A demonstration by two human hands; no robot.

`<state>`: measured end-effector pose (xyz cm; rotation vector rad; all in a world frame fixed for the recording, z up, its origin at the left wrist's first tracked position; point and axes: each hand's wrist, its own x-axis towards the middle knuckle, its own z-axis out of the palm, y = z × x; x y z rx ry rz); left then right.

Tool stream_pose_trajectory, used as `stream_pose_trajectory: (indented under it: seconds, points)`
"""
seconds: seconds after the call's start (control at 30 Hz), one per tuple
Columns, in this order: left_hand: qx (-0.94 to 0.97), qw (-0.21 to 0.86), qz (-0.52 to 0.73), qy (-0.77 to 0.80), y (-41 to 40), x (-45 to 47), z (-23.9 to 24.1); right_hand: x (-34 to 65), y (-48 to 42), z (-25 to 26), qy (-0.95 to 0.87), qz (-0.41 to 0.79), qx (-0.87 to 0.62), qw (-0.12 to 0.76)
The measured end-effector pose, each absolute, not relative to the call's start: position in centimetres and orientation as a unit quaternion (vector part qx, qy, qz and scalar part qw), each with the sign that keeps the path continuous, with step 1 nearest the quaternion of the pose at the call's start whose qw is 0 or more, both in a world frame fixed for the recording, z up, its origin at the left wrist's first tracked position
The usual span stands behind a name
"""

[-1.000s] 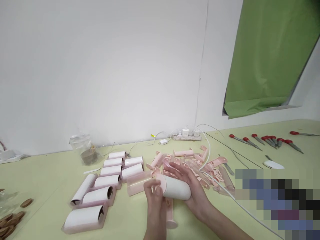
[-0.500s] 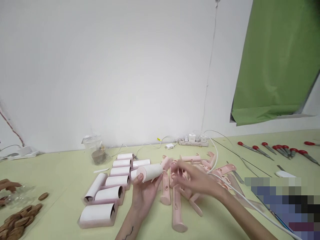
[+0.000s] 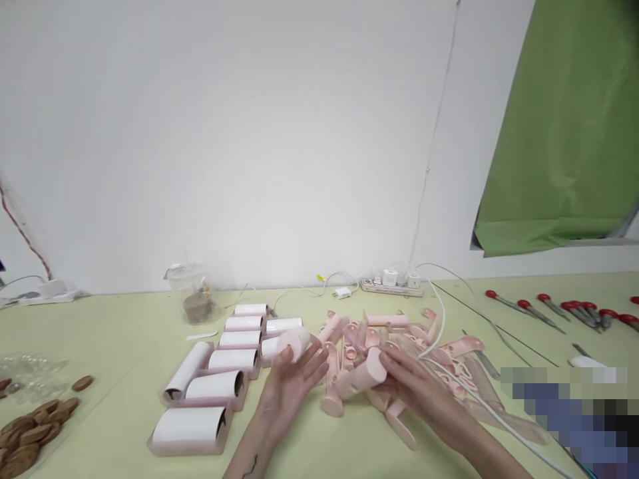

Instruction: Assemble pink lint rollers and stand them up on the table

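My left hand (image 3: 292,379) holds a white roll (image 3: 295,340) between its thumb and palm. The roll's pale pink end faces me, and the fingers stretch out to the right. In my right hand (image 3: 417,386) is a pink plastic roller piece (image 3: 363,372) with a flat round end, tilted just above the others. Beneath and behind it lies a loose pile of similar pink pieces (image 3: 332,376), some with holes. To the left, several white rolls (image 3: 190,426) with dark hollow cores sit in pink-tinted clear trays (image 3: 225,442).
A power strip (image 3: 392,287) with chargers stands by the wall. White cable (image 3: 499,419) runs along the pile's right side. Red-ended tools (image 3: 529,306) lie far right. Brown oval pieces (image 3: 34,432) are at left, and a bagged cup (image 3: 192,293) stands at the back.
My right hand has picked a pink roller piece up from the pile and brought it nearer to me. My left hand has turned the white roll so its end faces me more.
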<state>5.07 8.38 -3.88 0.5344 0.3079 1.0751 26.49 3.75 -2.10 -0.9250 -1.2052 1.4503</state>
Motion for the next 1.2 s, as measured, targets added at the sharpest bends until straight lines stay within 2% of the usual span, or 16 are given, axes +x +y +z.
stream_pose_trajectory:
  seconds: [0.1,0.2,0.57,0.83,1.2]
  points:
    - [0.334,0.742,0.542,0.210,8.0,5.8,-4.3,26.9,4.5,-2.3,-0.361,0.668,-0.283,0.586]
    - [0.392,0.688,0.555,0.255,7.5,6.5,-4.3,27.7,4.6,-2.6,-0.294,0.659,-0.284,0.631]
    - [0.488,0.799,0.307,0.172,6.0,6.4,-4.5,25.4,2.7,-2.8,-0.453,0.602,-0.407,0.516]
    - [0.428,0.855,0.263,0.132,5.9,6.9,-5.1,25.6,2.8,-2.9,-0.494,0.602,-0.405,0.480]
    - [0.458,0.851,0.217,0.140,5.5,6.7,-4.4,26.0,2.9,-3.3,-0.549,0.542,-0.423,0.475]
